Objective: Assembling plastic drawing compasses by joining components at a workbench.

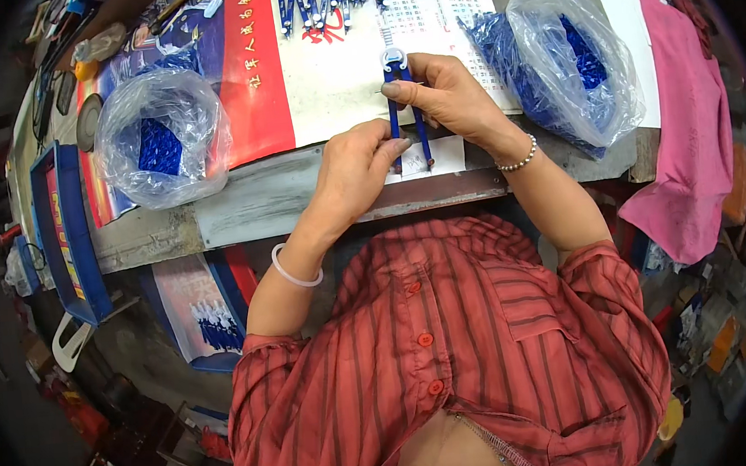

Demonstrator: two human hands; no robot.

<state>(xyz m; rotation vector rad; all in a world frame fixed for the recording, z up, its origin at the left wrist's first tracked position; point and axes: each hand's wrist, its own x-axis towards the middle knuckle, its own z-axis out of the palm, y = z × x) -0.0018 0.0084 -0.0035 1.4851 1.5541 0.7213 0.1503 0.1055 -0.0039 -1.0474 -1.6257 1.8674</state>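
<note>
A blue drawing compass point(393, 59) with a pale round hinge head lies at the table's front edge, its two legs slightly apart and pointing toward me. My right hand point(459, 99) pinches it just below the hinge, thumb on top. Lower down, my left hand point(350, 169) has thumb and forefinger closed on the left leg near its tip. Under the leg tips is a small white paper point(447, 153). Farther back, several similar blue compasses point(337, 4) lie in a row on a poster. Fine details of the tips are too small to make out.
Clear plastic bags of small blue parts stand on either side: a left bag point(207, 128) and a right bag point(531, 72). A pink cloth point(684, 121) hangs over the right edge. A blue tray point(94, 255) leans at the left, near an open drawer point(189, 291) holding blue-and-white pieces.
</note>
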